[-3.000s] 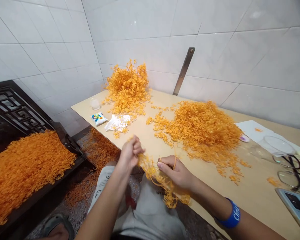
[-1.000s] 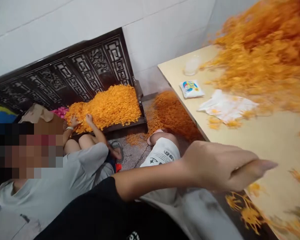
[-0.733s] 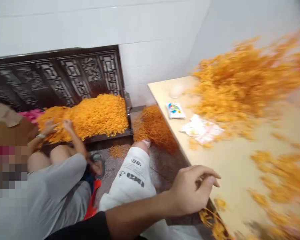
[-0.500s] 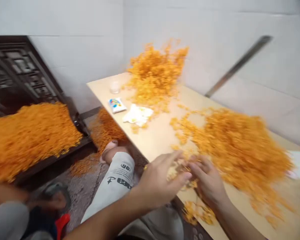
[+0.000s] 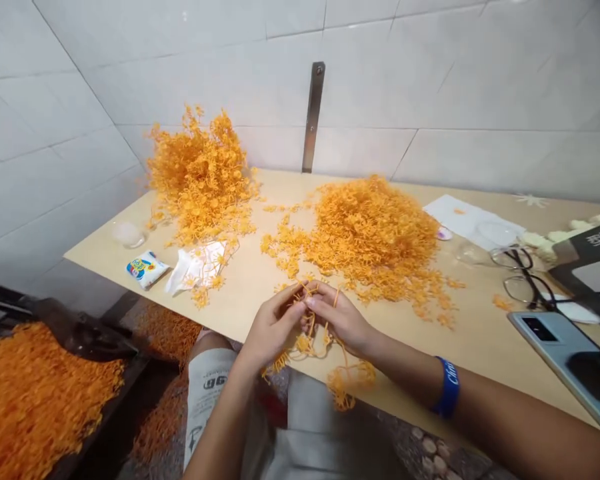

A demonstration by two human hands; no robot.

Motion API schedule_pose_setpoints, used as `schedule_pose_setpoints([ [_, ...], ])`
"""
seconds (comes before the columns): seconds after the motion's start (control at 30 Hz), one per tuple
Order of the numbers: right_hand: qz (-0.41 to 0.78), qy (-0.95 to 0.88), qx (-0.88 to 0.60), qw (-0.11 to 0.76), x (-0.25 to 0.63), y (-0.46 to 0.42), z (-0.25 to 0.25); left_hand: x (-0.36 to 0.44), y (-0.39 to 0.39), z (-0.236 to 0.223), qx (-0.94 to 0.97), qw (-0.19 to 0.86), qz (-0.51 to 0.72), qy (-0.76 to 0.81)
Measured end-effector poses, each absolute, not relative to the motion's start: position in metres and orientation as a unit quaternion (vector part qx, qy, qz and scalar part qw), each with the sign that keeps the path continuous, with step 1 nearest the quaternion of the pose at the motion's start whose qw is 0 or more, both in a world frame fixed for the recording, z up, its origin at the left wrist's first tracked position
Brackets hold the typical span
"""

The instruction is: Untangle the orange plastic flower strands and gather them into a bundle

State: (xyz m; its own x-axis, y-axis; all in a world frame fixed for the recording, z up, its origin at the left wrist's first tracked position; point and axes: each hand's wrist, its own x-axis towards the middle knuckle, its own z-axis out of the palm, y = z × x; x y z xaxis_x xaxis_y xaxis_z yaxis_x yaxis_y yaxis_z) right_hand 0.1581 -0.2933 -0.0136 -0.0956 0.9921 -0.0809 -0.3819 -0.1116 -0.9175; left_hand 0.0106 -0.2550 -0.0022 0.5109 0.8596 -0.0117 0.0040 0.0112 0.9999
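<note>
My left hand (image 5: 275,325) and my right hand (image 5: 341,315) meet at the table's front edge, thumbs and fingertips pinched together. Between them is an orange plastic flower strand (image 5: 304,343), with thin stems and small spidery blossoms. Part of the strand loops over my right fingers, and a cluster of blossoms (image 5: 347,383) dangles below them over the edge. Just beyond my hands lies a large heap of the same orange flowers (image 5: 375,233). A taller orange pile (image 5: 197,177) stands at the back left. My fingertips hide the exact spot being pinched.
On the table (image 5: 260,293) are a white packet (image 5: 147,269), white tissue (image 5: 183,270), a clear cup (image 5: 127,233), eyeglasses (image 5: 520,287), a phone (image 5: 555,360) and white paper (image 5: 473,217). Orange pieces fill a dark bench (image 5: 35,400) at lower left; more lie on the floor.
My view swung left to the bench and a person working there, then back to the table. My left hand, apart from the right earlier, has come together with it at the strand.
</note>
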Motion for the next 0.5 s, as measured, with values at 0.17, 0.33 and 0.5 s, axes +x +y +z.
schedule_pose_setpoints([
  [0.17,0.609,-0.425,-0.431,0.513,0.157,-0.29,-0.017,0.013,-0.256,-0.007,0.601,0.562,0.417,0.386],
  [0.33,0.594,-0.494,-0.431,0.466,0.159,-0.293,-0.016,0.013,-0.253,-0.015,0.547,0.542,0.46,0.442],
  [0.5,0.604,-0.519,-0.393,0.46,0.162,-0.298,-0.011,0.019,-0.266,-0.004,0.521,0.422,0.547,0.502],
])
